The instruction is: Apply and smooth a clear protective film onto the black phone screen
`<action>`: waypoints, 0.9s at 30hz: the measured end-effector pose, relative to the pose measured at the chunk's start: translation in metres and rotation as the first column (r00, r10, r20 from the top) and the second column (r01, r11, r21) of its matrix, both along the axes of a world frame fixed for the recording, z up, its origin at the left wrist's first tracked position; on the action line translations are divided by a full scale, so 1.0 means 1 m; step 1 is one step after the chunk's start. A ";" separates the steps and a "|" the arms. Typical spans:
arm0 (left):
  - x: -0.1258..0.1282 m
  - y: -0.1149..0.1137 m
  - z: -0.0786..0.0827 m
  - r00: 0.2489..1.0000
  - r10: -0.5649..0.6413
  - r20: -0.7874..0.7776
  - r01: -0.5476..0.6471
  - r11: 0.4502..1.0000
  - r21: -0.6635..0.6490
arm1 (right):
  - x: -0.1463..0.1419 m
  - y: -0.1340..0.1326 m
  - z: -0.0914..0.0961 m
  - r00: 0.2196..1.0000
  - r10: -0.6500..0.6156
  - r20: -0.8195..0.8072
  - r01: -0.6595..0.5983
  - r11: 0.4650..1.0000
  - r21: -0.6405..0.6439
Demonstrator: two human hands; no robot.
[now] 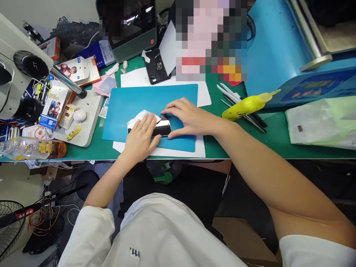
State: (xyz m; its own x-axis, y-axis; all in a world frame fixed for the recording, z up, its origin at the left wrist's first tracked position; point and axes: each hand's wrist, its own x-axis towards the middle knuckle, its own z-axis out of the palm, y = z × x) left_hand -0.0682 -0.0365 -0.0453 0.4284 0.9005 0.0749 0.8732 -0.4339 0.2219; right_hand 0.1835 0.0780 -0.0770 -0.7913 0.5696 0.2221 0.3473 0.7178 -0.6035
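Note:
A phone with a glossy black face lies flat on a blue mat. My left hand presses a white wipe onto its left part, fingers straight and close together, a ring on one finger. The wipe sticks out past the fingertips, and the palm hides part of the phone. At the phone's right end, my right hand steadies it, thumb on the near edge and fingers on the far edge.
A yellow squeeze bottle lies over pens or tweezers at right. Behind the mat is a black phone case or back. A microscope stand and drink bottle are left; a blue machine stands at right.

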 end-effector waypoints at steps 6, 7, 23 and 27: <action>-0.046 -0.026 0.003 0.984 0.168 0.053 -0.172 0.981 0.089 | 0.001 -0.001 0.000 0.999 -0.004 0.039 0.005 1.000 -0.018; -0.052 -0.030 0.001 0.977 0.198 0.074 -0.205 0.973 0.107 | 0.001 -0.001 0.001 0.999 -0.005 0.051 0.006 1.000 -0.023; -0.103 -0.011 0.009 0.975 0.149 0.165 -0.178 0.967 0.181 | -0.049 -0.014 0.041 0.989 0.095 0.116 -0.101 0.994 0.043; -0.109 0.027 0.031 0.994 0.076 0.075 -0.086 0.987 0.136 | -0.093 -0.012 0.043 0.975 0.140 0.172 -0.159 0.983 0.096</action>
